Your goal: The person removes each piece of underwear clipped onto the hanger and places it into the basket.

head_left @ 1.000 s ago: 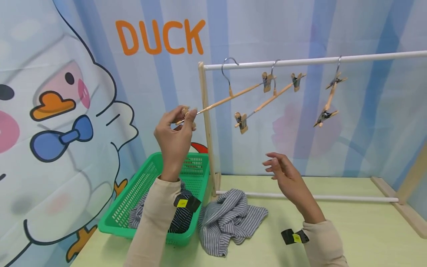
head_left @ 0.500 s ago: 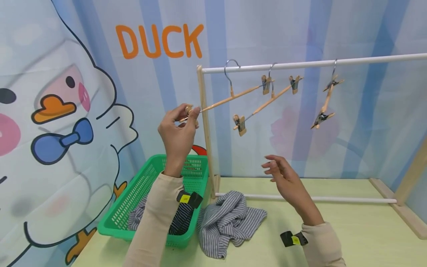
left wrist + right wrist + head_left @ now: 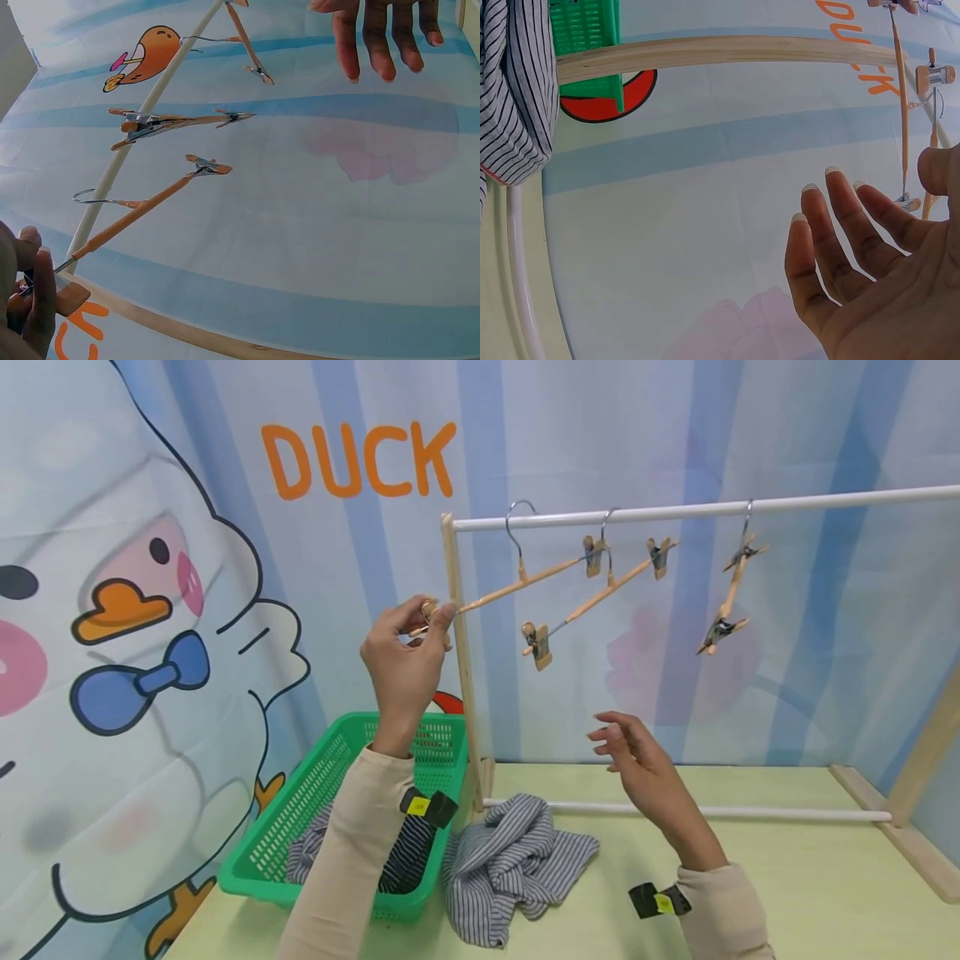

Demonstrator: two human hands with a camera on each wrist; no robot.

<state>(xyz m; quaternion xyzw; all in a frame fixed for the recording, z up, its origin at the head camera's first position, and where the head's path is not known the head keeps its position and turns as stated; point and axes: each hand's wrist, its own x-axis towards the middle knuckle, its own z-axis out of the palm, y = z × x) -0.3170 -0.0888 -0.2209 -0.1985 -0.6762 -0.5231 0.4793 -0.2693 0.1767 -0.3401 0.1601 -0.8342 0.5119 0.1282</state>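
Observation:
My left hand (image 3: 405, 658) is raised at the left end of the rack and pinches the near clip (image 3: 430, 609) of a clip hanger (image 3: 517, 584). Its metal hook sits over the white rail (image 3: 675, 512), and the far clip points to the right. In the left wrist view, fingers (image 3: 43, 300) press around the clip, partly covering it. My right hand (image 3: 641, 764) hovers below the hangers, fingers loosely extended and touching nothing. Two more clip hangers, one in the middle (image 3: 609, 589) and one farther right (image 3: 729, 597), hang from the rail without clothes.
A crumpled striped cloth (image 3: 513, 868) lies on the pale table (image 3: 585, 927) by the rack's left foot. Beside it stands a green basket (image 3: 258, 839) holding striped fabric. The wooden post (image 3: 463, 677) rises close to my left hand. A printed curtain hangs behind.
My left hand has shifted slightly right with the hanger's clip, sliding the hook a little along the rail. The head view has tilted up slightly. The right hand holds nearly the same pose.

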